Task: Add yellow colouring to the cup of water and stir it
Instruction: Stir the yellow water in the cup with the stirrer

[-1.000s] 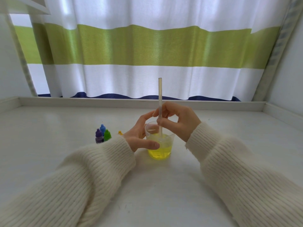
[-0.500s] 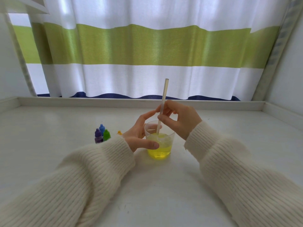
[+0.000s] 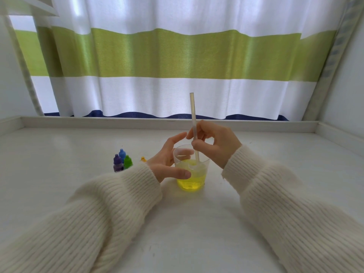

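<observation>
A clear plastic cup point(image 3: 192, 179) of yellow water stands on the white table point(image 3: 59, 184) in the middle of the view. My left hand point(image 3: 167, 160) holds the cup from the left, thumb across its front and fingers round its far side. My right hand point(image 3: 214, 142) pinches a pale straw point(image 3: 193, 113) above the cup. The straw stands nearly upright, its lower end dipped in the yellow water. The yellow colouring bottle point(image 3: 143, 159) shows only its tip behind my left wrist.
Three small dropper bottles stand left of the cup: blue point(image 3: 122, 153), purple point(image 3: 117, 163) and green point(image 3: 127, 162). A raised ledge point(image 3: 157, 123) runs along the table's far edge under a white, green and navy curtain point(image 3: 177, 56). Walls close in both sides.
The straw's top has swung from tilted right back to nearly upright, its lower end moving inside the cup. My left hand has kept its hold on the cup.
</observation>
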Demonstrator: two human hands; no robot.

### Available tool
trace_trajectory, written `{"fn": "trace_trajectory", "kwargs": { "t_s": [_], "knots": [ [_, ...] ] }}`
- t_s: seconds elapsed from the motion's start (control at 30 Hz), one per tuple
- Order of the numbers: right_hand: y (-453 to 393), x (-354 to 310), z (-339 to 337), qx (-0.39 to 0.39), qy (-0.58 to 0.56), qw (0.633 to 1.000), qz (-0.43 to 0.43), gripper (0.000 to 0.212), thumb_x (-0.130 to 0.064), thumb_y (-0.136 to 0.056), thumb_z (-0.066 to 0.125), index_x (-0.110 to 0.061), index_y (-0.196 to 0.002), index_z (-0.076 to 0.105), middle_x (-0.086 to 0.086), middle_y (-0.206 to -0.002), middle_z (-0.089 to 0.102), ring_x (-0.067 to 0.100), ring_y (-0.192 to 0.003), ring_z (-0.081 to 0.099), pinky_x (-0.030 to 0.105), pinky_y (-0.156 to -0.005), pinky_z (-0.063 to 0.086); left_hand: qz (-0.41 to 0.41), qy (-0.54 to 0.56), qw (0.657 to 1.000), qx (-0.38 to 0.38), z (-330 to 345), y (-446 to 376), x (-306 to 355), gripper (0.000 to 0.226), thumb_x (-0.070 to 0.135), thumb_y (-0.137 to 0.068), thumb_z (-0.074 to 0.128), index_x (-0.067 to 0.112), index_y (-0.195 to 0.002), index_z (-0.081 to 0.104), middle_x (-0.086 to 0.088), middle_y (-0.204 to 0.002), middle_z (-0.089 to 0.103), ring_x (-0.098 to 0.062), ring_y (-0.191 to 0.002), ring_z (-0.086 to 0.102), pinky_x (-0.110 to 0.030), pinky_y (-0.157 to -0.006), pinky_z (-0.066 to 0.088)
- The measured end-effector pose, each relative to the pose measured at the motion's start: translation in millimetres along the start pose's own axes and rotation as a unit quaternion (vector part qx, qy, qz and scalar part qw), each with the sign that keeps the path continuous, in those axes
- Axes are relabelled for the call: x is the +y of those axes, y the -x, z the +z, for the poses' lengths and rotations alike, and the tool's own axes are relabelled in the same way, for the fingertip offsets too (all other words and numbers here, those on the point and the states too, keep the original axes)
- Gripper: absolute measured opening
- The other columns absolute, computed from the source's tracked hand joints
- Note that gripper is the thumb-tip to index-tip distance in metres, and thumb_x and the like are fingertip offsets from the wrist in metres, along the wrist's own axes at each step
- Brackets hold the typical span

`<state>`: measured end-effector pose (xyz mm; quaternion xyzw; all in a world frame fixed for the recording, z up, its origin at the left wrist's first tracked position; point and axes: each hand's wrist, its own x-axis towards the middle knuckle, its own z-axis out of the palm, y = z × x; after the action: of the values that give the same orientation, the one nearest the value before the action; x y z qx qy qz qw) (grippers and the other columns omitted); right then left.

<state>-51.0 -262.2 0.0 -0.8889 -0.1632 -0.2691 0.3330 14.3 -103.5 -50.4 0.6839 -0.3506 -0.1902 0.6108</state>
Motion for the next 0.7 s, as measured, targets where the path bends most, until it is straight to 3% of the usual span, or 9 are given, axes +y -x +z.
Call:
{"fn": "trace_trajectory", "kwargs": {
  "t_s": [0.27, 0.47, 0.6, 0.7],
  "knots": [
    [-1, 0, 4, -0.011, -0.039, 0.999, -0.007, 0.01, -0.023, -0.079, 0.063, -0.03, -0.084, 0.059, -0.017, -0.074, 0.062, -0.003, -0.073, 0.058, 0.011, -0.075, 0.044, 0.012, -0.026, 0.999, -0.023, -4, -2, -4, 0.089, 0.001, -0.057, 0.075, 0.073, -0.093, 0.038, 0.028, -0.101, 0.062, 0.007, -0.098, 0.056, -0.019, -0.073, 0.05],
    [-3, 3, 6, -0.002, -0.011, 1.0, -0.009, 0.013, -0.024, -0.081, 0.063, -0.035, -0.084, 0.056, -0.022, -0.075, 0.059, -0.006, -0.073, 0.056, 0.01, -0.074, 0.041, 0.005, -0.022, 1.0, -0.009, -2, -1, -1, 0.089, 0.005, -0.054, 0.077, 0.074, -0.095, 0.038, 0.015, -0.109, 0.057, 0.006, -0.099, 0.055, -0.018, -0.071, 0.049],
    [-4, 5, 5, 0.009, 0.021, 1.0, -0.016, 0.012, -0.025, -0.082, 0.061, -0.035, -0.085, 0.055, -0.024, -0.073, 0.056, -0.012, -0.07, 0.054, 0.002, -0.062, 0.038, 0.001, -0.013, 1.0, -0.006, 1, 0, 2, 0.087, 0.01, -0.049, 0.078, 0.073, -0.095, 0.037, 0.011, -0.115, 0.054, 0.001, -0.104, 0.053, -0.021, -0.077, 0.047],
    [-4, 8, 5, 0.018, 0.052, 0.998, -0.019, 0.012, -0.025, -0.083, 0.06, -0.034, -0.086, 0.054, -0.022, -0.073, 0.055, -0.008, -0.069, 0.055, 0.005, -0.065, 0.039, -0.008, -0.015, 1.0, -0.002, 1, -1, 2, 0.09, 0.008, -0.051, 0.077, 0.064, -0.105, 0.032, 0.013, -0.114, 0.056, -0.002, -0.105, 0.052, -0.025, -0.082, 0.046]
  ]
}}
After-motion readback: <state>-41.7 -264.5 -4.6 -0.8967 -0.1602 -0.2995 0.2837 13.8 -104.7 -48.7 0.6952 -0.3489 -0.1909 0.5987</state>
